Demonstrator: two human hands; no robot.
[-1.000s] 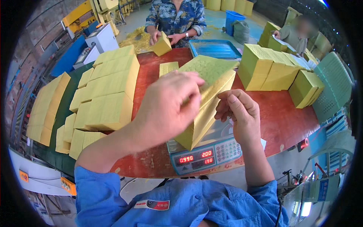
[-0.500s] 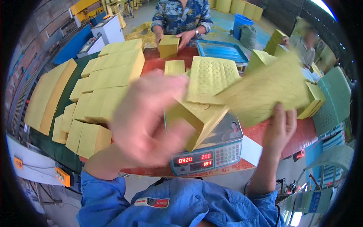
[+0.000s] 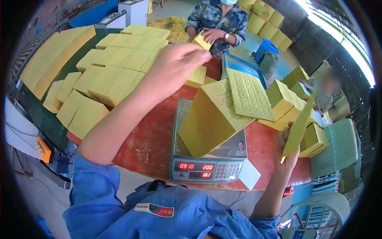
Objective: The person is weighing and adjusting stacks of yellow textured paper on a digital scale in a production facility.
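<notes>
Right hand (image 3: 280,146) grips a thin yellow paper sheaf (image 3: 299,131) at centre-right; left hand (image 3: 181,62) curls at upper centre, whether holding anything I cannot tell; a thick yellow paper block (image 3: 209,119) rests mid-frame on a silver-topped electronic scale (image 3: 227,169)

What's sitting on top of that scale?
On the scale stands a tall yellow stack, with a thinner stack lying askew on top and overhanging it. Whatever lies directly beneath either stack is covered.

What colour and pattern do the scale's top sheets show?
The top sheets are yellow with rows of curved marks, clearest in the head view.
</notes>
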